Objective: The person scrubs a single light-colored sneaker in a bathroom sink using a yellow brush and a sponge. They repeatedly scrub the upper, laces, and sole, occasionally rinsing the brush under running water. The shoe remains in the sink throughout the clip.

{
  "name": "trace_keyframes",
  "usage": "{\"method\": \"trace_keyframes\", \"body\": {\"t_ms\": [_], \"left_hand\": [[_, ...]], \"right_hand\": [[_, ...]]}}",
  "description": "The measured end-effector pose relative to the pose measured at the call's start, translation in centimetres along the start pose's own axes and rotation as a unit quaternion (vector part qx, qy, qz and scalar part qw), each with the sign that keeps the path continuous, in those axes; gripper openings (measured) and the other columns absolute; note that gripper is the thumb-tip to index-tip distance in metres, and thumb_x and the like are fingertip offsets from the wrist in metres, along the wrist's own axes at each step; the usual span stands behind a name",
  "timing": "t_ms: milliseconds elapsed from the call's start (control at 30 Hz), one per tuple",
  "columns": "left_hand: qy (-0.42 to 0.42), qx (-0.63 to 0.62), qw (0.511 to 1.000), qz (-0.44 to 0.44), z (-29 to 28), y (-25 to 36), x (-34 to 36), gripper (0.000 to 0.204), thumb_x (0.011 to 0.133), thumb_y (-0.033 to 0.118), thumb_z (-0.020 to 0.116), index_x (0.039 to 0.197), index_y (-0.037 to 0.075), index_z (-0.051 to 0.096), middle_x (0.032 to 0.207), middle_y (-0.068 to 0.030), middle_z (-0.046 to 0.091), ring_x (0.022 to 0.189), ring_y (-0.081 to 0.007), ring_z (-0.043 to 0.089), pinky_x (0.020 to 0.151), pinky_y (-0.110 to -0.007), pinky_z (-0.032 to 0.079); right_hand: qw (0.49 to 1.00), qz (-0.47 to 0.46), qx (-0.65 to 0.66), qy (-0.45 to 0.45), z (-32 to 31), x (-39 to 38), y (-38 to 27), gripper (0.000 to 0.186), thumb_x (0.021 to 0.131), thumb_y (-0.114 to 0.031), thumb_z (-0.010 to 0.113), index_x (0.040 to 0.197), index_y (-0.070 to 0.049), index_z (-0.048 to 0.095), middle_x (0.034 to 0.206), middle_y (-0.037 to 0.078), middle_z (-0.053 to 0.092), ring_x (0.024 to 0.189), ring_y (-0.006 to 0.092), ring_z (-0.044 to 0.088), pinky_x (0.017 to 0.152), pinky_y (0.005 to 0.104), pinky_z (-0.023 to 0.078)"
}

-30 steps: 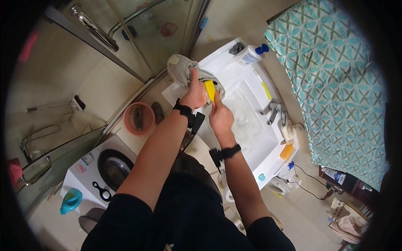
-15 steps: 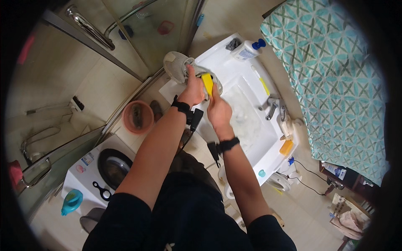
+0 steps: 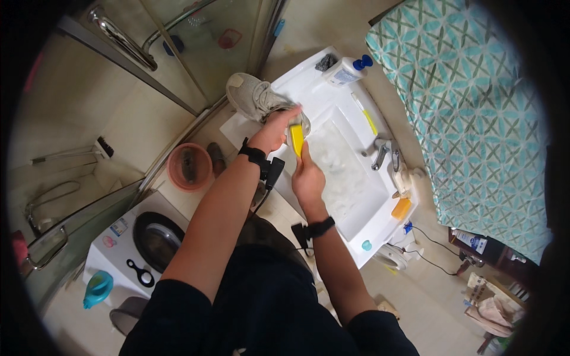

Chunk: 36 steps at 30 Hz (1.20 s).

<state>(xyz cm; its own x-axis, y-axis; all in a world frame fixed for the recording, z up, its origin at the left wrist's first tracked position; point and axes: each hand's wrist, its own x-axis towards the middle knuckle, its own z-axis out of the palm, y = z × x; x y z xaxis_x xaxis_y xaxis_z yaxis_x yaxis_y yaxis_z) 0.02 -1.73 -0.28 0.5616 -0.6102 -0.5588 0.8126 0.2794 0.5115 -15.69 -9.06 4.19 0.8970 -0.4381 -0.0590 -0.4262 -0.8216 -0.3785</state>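
A grey lace-up shoe is held over the left corner of the sink, its toe pointing away to the far left. My left hand grips it around the heel end, with some fingers hidden behind it. In my right hand is a yellow brush, pressed against the shoe's heel end; its underside is hidden. Below and to the right, cloudy, sudsy water fills the basin of the white sink.
On the sink stand a pump bottle, a yellow-handled brush, a chrome faucet and an orange soap bar. A pink bucket and a washing machine are at left, near the glass shower door.
My left fingers have shifted from an upright thumb to lying across the shoe's opening. The shoe has turned slightly, showing more of its laces. The yellow brush has moved slightly nearer me.
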Motion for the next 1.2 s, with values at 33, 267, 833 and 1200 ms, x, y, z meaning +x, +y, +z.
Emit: {"method": "trace_keyframes", "body": {"t_ms": [33,267,833,1200], "left_hand": [[-0.042,0.085,0.993,0.064,0.0,-0.4,0.2,0.055,0.093,0.034,0.075,0.13,-0.002,0.058,0.117,-0.0092,0.067,0.105,-0.0229,0.065,0.09,-0.038,0.054],[0.177,0.191,0.965,0.025,0.7,-2.5,2.2,0.044,0.095,0.012,0.067,0.137,0.003,0.06,0.117,-0.0124,0.071,0.097,-0.0231,0.068,0.076,-0.035,0.054],[0.125,0.064,0.989,-0.054,-0.9,-1.6,2.5,0.03,0.101,0.016,0.063,0.13,0.013,0.054,0.117,-0.004,0.063,0.098,-0.0188,0.062,0.074,-0.04,0.051],[0.172,0.047,0.983,-0.041,-0.2,-1.6,2.2,0.024,0.1,0.023,0.066,0.121,0.016,0.056,0.095,-0.0001,0.057,0.072,-0.0143,0.05,0.051,-0.032,0.038]], "right_hand": [[1.0,0.02,0.006,-0.009,-0.3,-1.0,0.6,0.05,0.098,-0.017,0.061,0.147,-0.013,0.054,0.082,0.022,0.07,0.066,0.0387,0.067,0.059,0.0468,0.052],[0.982,0.13,0.134,0.012,-0.2,-0.5,1.6,0.045,0.101,-0.015,0.056,0.145,-0.008,0.054,0.085,0.027,0.069,0.073,0.0447,0.067,0.066,0.0497,0.053],[0.998,0.038,0.047,0.002,-0.4,6.4,0.0,0.047,0.103,-0.026,0.048,0.143,-0.002,0.052,0.083,0.026,0.07,0.076,0.0462,0.068,0.067,0.0571,0.052],[0.994,0.082,0.07,-0.012,0.5,5.3,-1.3,0.051,0.101,-0.017,0.054,0.15,-0.009,0.048,0.08,0.028,0.068,0.071,0.0465,0.067,0.063,0.0552,0.052]]}}
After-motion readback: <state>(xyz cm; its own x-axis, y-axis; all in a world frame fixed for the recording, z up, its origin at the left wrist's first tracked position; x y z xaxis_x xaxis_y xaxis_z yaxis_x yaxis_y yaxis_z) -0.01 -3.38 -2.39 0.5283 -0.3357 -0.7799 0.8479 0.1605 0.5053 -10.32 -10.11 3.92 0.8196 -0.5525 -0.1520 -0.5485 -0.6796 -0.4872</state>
